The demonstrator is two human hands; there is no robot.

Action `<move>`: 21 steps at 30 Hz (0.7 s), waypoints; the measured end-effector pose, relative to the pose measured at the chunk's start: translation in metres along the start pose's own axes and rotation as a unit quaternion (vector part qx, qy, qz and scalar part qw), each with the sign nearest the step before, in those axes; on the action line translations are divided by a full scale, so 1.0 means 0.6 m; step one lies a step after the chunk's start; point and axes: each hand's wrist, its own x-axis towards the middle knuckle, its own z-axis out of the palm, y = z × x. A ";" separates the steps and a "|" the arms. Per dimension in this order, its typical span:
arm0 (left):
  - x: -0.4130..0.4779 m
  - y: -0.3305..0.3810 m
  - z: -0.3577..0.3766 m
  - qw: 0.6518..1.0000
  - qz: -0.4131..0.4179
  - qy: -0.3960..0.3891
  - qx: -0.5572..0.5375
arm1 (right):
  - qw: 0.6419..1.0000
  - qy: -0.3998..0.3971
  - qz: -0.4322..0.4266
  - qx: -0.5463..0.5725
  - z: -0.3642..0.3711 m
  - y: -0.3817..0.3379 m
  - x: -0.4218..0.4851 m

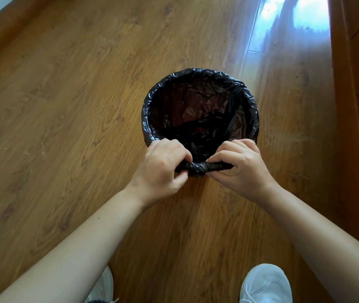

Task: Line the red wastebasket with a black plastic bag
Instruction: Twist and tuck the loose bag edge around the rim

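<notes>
While the wastebasket [146, 136] stands upright on the wooden floor [64, 106] with its round mouth facing straight up toward the camera, the black plastic bag [198, 101] lies inside it, folded over the rim all the way round. Almost nothing of the basket's own wall shows; a reddish tint comes through the thin film inside. At the near edge the slack of the bag is gathered into a twisted rope [202, 166] whose long axis runs left to right, level with the floor, just outside the rim. The left hand [163, 169] has its grip closed on the left end of that rope, thumb and fingers pinched tight. The right hand [240, 167] pinches the right end likewise. Two white shoes [266, 285] stand on the floor below the forearms.
</notes>
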 end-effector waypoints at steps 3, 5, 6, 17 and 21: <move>0.000 0.008 0.002 1.000 0.003 -0.004 -0.007 | 1.000 0.019 0.005 0.000 0.005 0.001 0.003; 0.001 0.012 0.006 1.000 0.005 -0.010 0.000 | 1.000 0.029 0.010 -0.002 0.011 -0.003 0.004; 0.003 0.014 0.008 1.000 0.003 -0.013 0.006 | 0.999 0.033 0.013 -0.001 0.013 -0.005 0.005; 0.007 0.000 0.008 1.000 -0.013 0.017 0.014 | 1.000 -0.012 -0.019 -0.015 -0.018 -0.007 -0.003; 0.005 -0.002 0.006 1.000 -0.016 0.019 0.010 | 1.000 -0.003 0.004 -0.023 -0.020 0.003 -0.003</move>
